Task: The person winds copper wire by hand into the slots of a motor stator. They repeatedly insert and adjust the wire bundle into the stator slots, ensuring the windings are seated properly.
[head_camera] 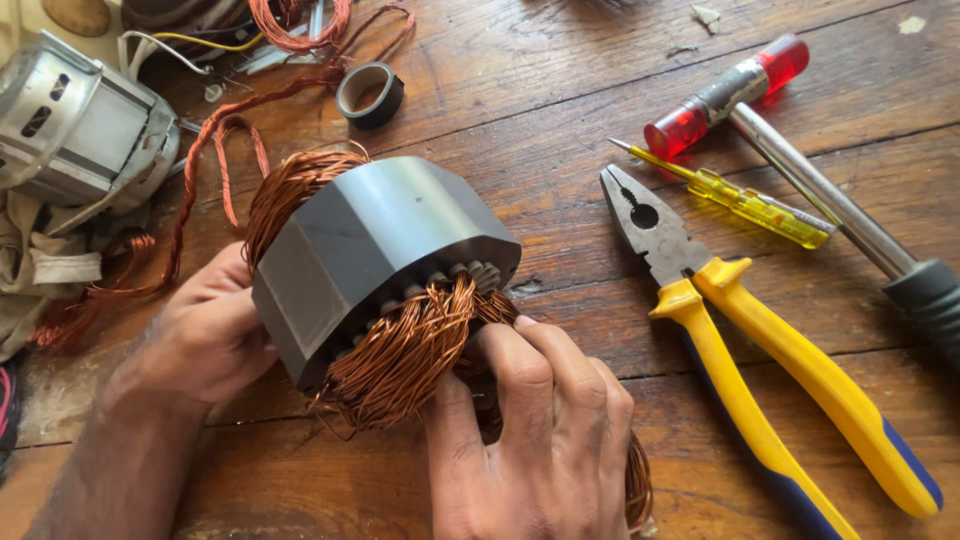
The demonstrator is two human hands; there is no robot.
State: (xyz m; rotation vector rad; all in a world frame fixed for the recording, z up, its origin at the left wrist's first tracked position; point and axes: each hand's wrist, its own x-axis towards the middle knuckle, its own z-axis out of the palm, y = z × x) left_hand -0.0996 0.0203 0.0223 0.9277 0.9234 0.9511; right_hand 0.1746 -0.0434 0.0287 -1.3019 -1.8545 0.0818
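A grey metal motor stator (pixel 375 245) with copper wire windings (pixel 405 350) bulging from both ends lies tilted on the wooden table (pixel 560 140). My left hand (pixel 205 335) grips its far-left side against the copper coil. My right hand (pixel 545 420) clasps the near end, fingers dug into the copper windings at the stator's lower right.
Yellow-handled pliers (pixel 740 350), a yellow screwdriver (pixel 745 200) and a hammer with red plastic heads (pixel 730 92) lie to the right. A roll of black tape (pixel 370 94) and loose copper wire (pixel 290 25) sit at the back. A silver motor housing (pixel 80 125) stands at far left.
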